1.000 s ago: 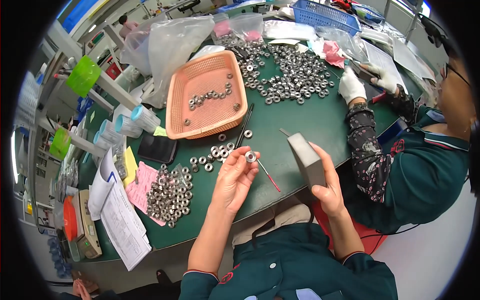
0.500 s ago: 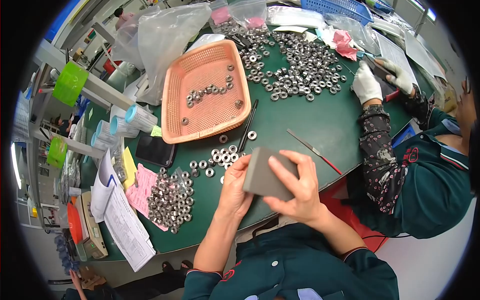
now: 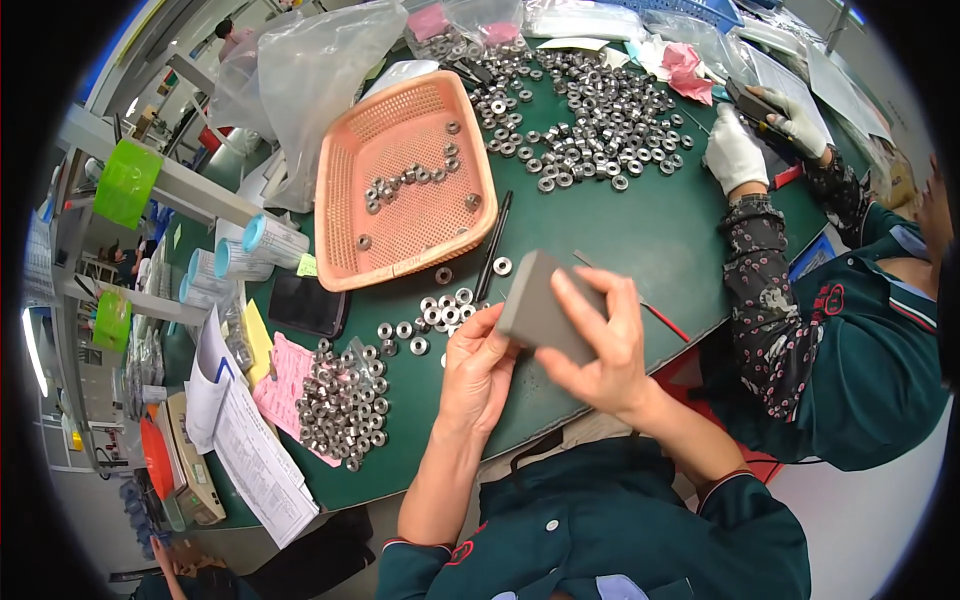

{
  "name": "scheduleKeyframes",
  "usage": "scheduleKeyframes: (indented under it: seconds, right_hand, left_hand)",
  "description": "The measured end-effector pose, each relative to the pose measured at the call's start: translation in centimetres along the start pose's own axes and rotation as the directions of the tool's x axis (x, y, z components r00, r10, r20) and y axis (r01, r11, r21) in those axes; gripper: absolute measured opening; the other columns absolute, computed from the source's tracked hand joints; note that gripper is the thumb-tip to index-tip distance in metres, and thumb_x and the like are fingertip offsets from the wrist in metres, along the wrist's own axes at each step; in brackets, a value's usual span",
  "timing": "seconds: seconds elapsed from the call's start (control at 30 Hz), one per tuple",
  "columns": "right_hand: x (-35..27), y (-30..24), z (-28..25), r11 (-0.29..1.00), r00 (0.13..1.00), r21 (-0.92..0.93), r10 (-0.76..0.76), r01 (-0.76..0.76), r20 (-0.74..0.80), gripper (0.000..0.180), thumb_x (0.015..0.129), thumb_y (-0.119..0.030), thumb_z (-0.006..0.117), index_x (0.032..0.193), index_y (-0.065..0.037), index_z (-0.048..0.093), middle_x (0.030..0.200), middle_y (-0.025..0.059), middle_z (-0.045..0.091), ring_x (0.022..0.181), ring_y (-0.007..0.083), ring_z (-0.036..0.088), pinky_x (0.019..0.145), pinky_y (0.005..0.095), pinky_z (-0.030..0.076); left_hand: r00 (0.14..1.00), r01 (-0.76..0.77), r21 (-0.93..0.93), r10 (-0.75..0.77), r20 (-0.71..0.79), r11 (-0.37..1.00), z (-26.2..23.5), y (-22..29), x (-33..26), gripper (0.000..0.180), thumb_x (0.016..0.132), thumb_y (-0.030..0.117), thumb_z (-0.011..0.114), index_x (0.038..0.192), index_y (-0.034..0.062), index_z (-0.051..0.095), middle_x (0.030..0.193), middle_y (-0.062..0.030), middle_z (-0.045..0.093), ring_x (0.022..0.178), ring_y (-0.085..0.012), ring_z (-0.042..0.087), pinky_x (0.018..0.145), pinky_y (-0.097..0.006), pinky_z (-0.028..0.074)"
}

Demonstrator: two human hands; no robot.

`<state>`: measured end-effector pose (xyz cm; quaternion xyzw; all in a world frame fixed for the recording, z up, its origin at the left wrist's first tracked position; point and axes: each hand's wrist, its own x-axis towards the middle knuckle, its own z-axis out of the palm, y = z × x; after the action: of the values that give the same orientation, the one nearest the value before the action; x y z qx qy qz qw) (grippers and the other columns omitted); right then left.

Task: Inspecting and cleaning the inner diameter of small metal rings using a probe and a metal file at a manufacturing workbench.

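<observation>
My right hand [image 3: 605, 345] grips a thick grey rectangular block [image 3: 548, 308], which looks like a sanding block, its fingers spread across the broad face. The block is tilted above the front of the green table. At its lower left edge, my left hand [image 3: 473, 372] is closed in a pinch; whatever lies between its fingertips is hidden. Just beyond that hand lies a small group of metal rings [image 3: 440, 310]. A larger heap of metal rings [image 3: 343, 405] is on the left, partly over pink paper [image 3: 285, 372].
An orange plastic basket [image 3: 335, 200] holds several rings. Black pen [image 3: 494, 245] lies beside it; a red-handled file [image 3: 664, 322] is partly behind the block. Many rings [image 3: 610, 125] cover the far table. At right, a co-worker's gloved hands [image 3: 738, 155] hold a dark block.
The grey block has tilted more upright and moved slightly right, with my right hand following. My left hand stays at its lower left edge. The whole view has shifted a little.
</observation>
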<state>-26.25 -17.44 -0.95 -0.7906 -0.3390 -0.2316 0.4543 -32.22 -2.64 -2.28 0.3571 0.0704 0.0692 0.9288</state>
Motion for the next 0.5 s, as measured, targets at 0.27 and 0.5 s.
scheduleKeyframes:
  seconds: [0.27,0.5]
  right_hand:
    - [2.6,2.1,-1.7,0.997,0.989,-0.075,0.020,-0.032,-0.149,0.062,0.061,-0.026,0.072,0.117,-0.006,0.054,0.105,0.0166,0.048,0.088,0.0304,0.047,0.075,0.0384,0.038]
    - [0.0,-1.6,-0.8,0.992,0.988,0.070,-0.110,0.102,0.112,0.063,0.058,-0.031,0.073,0.115,-0.009,0.057,0.106,0.0177,0.049,0.089,0.0296,0.049,0.073,0.0374,0.039]
  left_hand:
    - [0.999,0.015,-0.029,-0.016,-0.028,0.999,-0.1,0.8,-0.1,0.023,0.084,0.007,0.057,0.106,-0.0007,0.057,0.098,-0.0159,0.061,0.081,-0.0169,0.059,0.079,-0.026,0.047]
    - [0.996,0.027,0.011,-0.026,-0.090,1.000,0.3,0.5,-0.4,0.025,0.083,0.007,0.059,0.107,0.0005,0.057,0.098,-0.0094,0.062,0.088,-0.0138,0.059,0.081,-0.025,0.047]
